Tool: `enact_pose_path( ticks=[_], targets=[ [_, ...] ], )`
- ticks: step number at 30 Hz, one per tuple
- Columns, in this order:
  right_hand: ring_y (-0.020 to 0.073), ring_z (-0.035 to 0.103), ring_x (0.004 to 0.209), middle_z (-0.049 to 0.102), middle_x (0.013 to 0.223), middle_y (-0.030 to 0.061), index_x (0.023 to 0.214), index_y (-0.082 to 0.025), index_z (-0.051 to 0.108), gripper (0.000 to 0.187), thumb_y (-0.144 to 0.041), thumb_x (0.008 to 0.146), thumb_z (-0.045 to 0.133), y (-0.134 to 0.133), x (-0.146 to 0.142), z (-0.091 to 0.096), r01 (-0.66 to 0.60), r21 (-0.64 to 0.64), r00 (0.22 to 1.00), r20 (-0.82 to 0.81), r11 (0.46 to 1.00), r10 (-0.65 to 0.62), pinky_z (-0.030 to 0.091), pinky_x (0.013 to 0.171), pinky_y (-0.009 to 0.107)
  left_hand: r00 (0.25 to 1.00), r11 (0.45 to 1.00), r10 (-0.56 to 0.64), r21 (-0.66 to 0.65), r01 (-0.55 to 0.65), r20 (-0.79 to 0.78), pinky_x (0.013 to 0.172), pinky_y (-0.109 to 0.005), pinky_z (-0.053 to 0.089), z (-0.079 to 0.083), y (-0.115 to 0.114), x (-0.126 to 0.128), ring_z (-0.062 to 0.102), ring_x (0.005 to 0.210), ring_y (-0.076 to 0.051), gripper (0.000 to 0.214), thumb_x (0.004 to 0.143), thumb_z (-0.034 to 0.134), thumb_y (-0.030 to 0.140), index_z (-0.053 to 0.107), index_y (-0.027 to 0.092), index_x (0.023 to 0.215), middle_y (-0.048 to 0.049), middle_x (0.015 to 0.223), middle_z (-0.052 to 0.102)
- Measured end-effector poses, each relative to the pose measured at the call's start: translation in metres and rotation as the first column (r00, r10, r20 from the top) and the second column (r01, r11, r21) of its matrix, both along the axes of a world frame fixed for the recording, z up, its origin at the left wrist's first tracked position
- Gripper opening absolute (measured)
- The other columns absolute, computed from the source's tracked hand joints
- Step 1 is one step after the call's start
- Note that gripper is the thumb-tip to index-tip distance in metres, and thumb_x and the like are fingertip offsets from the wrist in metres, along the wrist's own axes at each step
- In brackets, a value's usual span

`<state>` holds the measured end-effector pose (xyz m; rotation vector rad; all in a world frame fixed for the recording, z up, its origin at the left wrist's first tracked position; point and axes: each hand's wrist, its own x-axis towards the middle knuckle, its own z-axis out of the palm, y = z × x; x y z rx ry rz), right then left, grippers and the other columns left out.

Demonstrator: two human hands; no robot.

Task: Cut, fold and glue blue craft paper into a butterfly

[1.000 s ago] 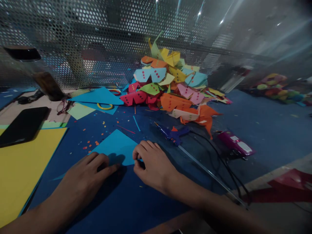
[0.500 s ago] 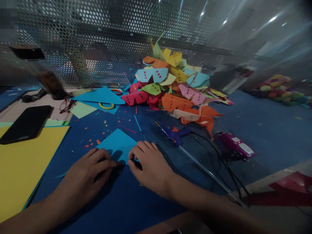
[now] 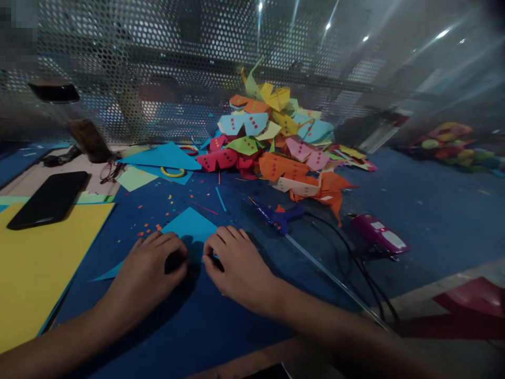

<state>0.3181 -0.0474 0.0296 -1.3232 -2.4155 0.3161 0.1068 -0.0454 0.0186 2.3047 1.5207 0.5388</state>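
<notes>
Blue paper [image 3: 192, 225] lies btwn L hand [image 3: 148, 273] & R hand [image 3: 241, 269], extending fwd.

The person's left hand [image 3: 153, 268] and right hand [image 3: 240, 268] curl at the near part of a bright blue paper sheet [image 3: 192, 223], whose corner points away just beyond the fingers [image 3: 228, 235]; whether the fingertips pinch it is hidden. Small orange scraps [image 3: 148, 227] lie beyond the left fingers. Near the right fingers, to their right, lies a glue gun [image 3: 277, 216], with a purple device [image 3: 381, 234] farther right. Well beyond both hands' fingers rises a heap of folded paper shapes [image 3: 246, 125]. Left of the left fingers, a dark phone [image 3: 49, 200] overlaps a yellow sheet [image 3: 51, 268].
</notes>
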Motion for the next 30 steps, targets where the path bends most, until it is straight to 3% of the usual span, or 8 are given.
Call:
enact_pose_path(
  ticks=[4,11,30],
  targets=[
    [0.0202,0.055,0.095,0.065,0.098,0.0016,0.091,-0.021,0.06,0.005,-0.019,0.096,0.062,0.0,0.001,0.0,0.0,-0.006,1.0,-0.003,1.0,0.0,0.034,0.081,0.036,0.999,1.0,0.021,0.024,-0.02,-0.025,0.093,-0.047,0.039,0.0,-0.002,0.003,0.063,0.085,-0.026,0.012,0.086,0.055,0.027,0.061,0.024,0.076,0.0001,0.082,0.069],
    [0.0205,0.055,0.095,0.065,0.1,0.0022,0.091,-0.02,0.061,0.006,-0.019,0.097,0.062,0.001,0.001,0.004,0.0,-0.035,1.0,0.009,0.999,0.001,0.035,0.082,0.036,0.997,0.999,0.048,0.025,-0.047,-0.057,0.083,-0.042,0.039,0.004,-0.003,0.002,0.061,0.084,-0.027,0.012,0.084,0.054,0.026,0.061,0.025,0.074,0.0,0.08,0.07],
    [0.0209,0.056,0.096,0.066,0.101,0.0027,0.091,-0.02,0.061,0.006,-0.019,0.097,0.062,0.0,0.002,0.003,0.001,-0.051,1.0,0.006,0.999,-0.001,0.035,0.083,0.036,0.992,0.994,0.101,-0.034,-0.104,-0.07,0.084,-0.044,0.037,0.008,-0.008,-0.017,0.062,0.086,-0.028,0.016,0.083,0.053,0.033,0.063,0.027,0.072,-0.0009,0.081,0.071]
  ],
)
